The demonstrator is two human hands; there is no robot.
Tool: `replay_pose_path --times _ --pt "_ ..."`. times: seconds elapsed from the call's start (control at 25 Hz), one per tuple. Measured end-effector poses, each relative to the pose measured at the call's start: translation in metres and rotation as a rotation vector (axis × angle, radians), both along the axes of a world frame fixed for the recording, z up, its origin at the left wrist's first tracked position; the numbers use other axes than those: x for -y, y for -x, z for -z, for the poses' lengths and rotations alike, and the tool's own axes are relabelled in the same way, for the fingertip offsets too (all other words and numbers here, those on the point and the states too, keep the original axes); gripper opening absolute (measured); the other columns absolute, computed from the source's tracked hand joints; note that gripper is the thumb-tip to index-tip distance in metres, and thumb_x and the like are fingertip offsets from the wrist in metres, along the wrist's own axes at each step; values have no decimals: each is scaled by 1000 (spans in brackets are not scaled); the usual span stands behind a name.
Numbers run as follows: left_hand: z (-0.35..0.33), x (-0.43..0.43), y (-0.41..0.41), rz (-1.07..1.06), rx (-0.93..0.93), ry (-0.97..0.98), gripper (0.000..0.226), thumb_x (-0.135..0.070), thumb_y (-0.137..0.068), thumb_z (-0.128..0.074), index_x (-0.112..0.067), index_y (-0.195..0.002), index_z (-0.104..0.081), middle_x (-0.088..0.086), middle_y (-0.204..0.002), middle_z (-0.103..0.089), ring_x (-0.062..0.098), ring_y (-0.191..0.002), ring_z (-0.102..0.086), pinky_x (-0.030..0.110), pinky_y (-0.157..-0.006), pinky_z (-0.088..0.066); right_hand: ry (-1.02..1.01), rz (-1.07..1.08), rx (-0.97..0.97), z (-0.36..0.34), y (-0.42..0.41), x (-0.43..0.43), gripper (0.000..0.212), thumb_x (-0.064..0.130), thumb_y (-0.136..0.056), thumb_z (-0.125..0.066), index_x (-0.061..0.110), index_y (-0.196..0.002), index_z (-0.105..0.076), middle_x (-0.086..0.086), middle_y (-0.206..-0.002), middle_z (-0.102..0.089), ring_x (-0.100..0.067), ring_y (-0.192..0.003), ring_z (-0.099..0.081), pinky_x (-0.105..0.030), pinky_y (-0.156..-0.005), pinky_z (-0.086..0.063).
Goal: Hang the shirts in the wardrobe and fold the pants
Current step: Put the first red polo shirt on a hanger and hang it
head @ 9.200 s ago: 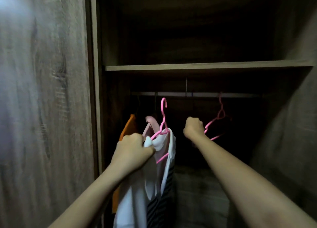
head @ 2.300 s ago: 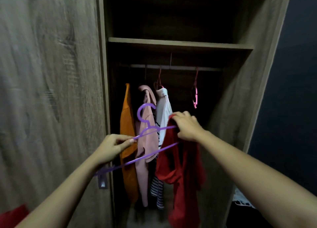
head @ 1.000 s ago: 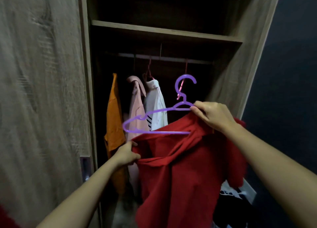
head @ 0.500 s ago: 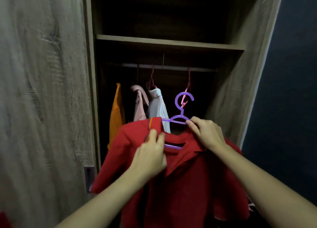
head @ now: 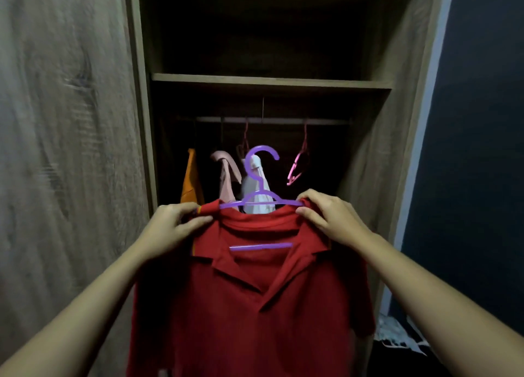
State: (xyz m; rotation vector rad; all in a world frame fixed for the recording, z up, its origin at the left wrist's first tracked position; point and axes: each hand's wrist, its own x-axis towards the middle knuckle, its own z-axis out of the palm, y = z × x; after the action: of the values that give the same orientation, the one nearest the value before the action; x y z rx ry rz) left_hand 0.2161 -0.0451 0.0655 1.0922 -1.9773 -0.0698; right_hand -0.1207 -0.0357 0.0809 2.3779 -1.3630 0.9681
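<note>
The red shirt (head: 249, 305) with a collar hangs straight on a purple hanger (head: 261, 192), held up at both shoulders before the open wardrobe (head: 397, 121). Behind it, toward 12 o'clock, an orange shirt (head: 191, 184), a pink shirt (head: 226, 178) and a white shirt (head: 249, 186) hang on the rail (head: 272, 119).

I get single view: head cam, wide-angle, worn on person's head. Faces straight into open wardrobe (head: 397, 121), pitched down, so uprights converge toward 6 o'clock. Shelf (head: 269, 82) at 12 o'clock, rail (head: 272, 119) just under it, deep in shadow. Forearms enter from 7 and 5 o'clock. Left hand (head: 175, 223) and right hand (head: 331, 218) hold red shirt (head: 255, 305) close to lens, filling lower centre. Wardrobe door (head: 65, 150) at 9 o'clock, dark wall (head: 482, 150) at 3 o'clock.
</note>
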Motion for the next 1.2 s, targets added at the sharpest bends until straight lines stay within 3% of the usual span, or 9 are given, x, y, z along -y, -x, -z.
replay_pose_path --times 0.12,0.28,0.44,0.56,0.64,0.76,0.88,1.04,1.2 --pt "2 0 -9 139 -115 -116 45 -57 -74 -63 -13 -80 -70 10 -73 -68 3 -68 -53 31 -61 -47 -184 -20 80 1 16 3 44 67 -83 -28 44 -112 -51 16 -110 -66 -8 -104 -61 -40 -90 -48" --pt "1 -1 -9 215 -272 -183 9 -41 -79 -69 -39 -85 -75 -9 -84 -70 -2 -80 -57 18 -71 -48 -229 -14 225 8 22 7 34 69 -78 -38 45 -94 -56 17 -93 -67 -5 -95 -62 -47 -90 -47" --pt "-1 -2 -29 165 -129 -255 44 -77 -52 -67 -56 -92 -67 -28 -95 -70 -13 -89 -60 9 -82 -47 -230 -24 441 14 29 6 52 81 -66 -48 41 -97 -62 16 -93 -69 -6 -95 -64 -49 -93 -47" --pt "6 0 -35 165 -149 -303 65 -79 -53 -66 -26 -91 -73 -3 -88 -74 1 -78 -63 29 -77 -53 -226 -41 497 14 34 5 61 84 -60 -53 37 -98 -65 11 -94 -71 -10 -94 -66 -51 -92 -47" --pt "8 2 -33 124 -103 -263 76 -83 -58 -57 -14 -85 -72 3 -75 -70 5 -69 -57 31 -68 -51 -222 -46 502 10 34 4 60 82 -60 -54 37 -97 -65 11 -94 -71 -10 -94 -65 -51 -92 -47" --pt "7 6 -35 11 67 -163 82 -83 -67 -42 -7 -79 -68 10 -65 -63 7 -63 -49 34 -60 -47 -216 -30 506 3 37 5 59 84 -60 -51 39 -97 -64 14 -94 -70 -8 -94 -65 -51 -93 -47" --pt "-12 -6 -43 24 21 -254 91 -91 -59 -41 -9 -83 -70 2 -69 -64 6 -67 -54 30 -63 -47 -217 -37 496 -1 42 4 50 77 -64 -56 38 -94 -65 12 -92 -71 -9 -92 -65 -50 -92 -47" --pt "-55 -44 -3 321 40 -471 57 -68 -61 -70 -29 -103 -71 -2 -91 -73 2 -80 -64 17 -72 -49 -263 -211 481 -11 26 0 12 40 -76 -63 32 -84 -66 15 -81 -68 0 -81 -59 -29 -82 -46" --pt "-71 -81 40 266 218 -305 24 -43 -73 -67 -21 -81 -70 5 -69 -67 3 -56 -52 23 -53 -41 -188 -195 382 -17 5 16 24 36 -83 -58 24 -102 -67 7 -100 -70 -5 -97 -62 -28 -91 -46"
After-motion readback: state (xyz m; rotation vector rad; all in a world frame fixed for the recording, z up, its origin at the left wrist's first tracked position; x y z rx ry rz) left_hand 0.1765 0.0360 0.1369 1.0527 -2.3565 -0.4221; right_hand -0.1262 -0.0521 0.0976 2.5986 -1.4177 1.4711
